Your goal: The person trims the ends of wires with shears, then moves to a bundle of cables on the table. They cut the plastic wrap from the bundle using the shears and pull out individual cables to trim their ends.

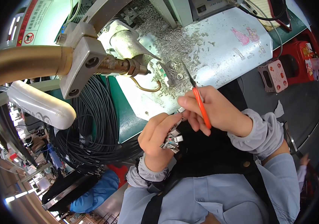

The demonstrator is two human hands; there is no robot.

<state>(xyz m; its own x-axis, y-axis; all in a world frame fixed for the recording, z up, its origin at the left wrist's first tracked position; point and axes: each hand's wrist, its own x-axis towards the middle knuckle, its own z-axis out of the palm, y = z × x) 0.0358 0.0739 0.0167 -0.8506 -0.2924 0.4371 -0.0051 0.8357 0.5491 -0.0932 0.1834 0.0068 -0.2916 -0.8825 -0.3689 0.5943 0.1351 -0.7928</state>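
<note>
– How do our hands hold things at this moment?
– Our left hand [154,136] is curled around a bunch of small metal connectors [173,140], and their ends stick out below the fingers. Our right hand [215,108] grips a tool with orange handles [201,108]; its dark, thin tip points up, toward the worktop. We cannot tell if its blades are spread or pressed together.
– And between the hands?
– There we see one small metal piece [181,110], at the fingertips. We cannot tell which hand pinches it.
– What is farther out?
– Beyond the hands is a pale metal plate [223,69], on which many small metal parts [174,42] lie scattered in a thick layer. At the left of them, a machine head with a nozzle [127,67] reaches over the plate. Nearer to us on the left are a coil of black cable [94,108] and a white lamp [42,104]. On the right side stands a red stool [296,61].
</note>
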